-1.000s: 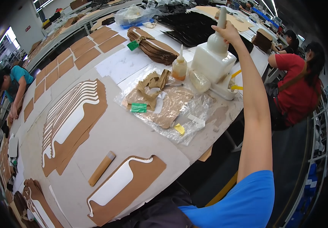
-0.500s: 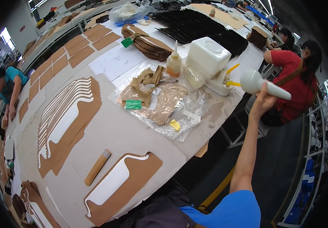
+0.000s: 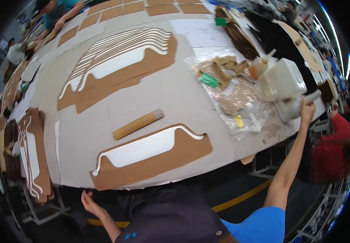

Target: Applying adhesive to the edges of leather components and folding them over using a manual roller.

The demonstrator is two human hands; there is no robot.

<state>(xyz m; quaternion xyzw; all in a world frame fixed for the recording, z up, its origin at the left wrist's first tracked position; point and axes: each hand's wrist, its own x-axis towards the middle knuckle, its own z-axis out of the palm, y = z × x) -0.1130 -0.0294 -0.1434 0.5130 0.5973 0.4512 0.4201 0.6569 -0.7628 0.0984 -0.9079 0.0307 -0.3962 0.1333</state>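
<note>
My right hand (image 3: 308, 110) is closed around a white plastic bottle with a tapered neck (image 3: 313, 96), at the right edge of the table. The bottle's wide end sits low beside a large translucent white jug (image 3: 286, 79); blur hides just where it rests. My left hand (image 3: 93, 204) hangs near the table's front edge, holding nothing, its fingers loosely curled and apart. Between my hands lies a brown panel (image 3: 154, 165) with a white shaped piece (image 3: 142, 150) on it. Behind this panel is a tan bar with a grey end (image 3: 137, 124).
Overlapping brown panels with white pieces (image 3: 122, 67) lie farther back. A clear plastic sheet (image 3: 246, 106) carries brown scraps and green tape; a small glue bottle (image 3: 259, 67) stands near it. More panels (image 3: 32, 156) are at left. Co-workers sit at far left and right.
My right hand has lowered the white bottle from the air beside the table to next to the jug. My left hand has come into view. The whole view has turned to the right.
</note>
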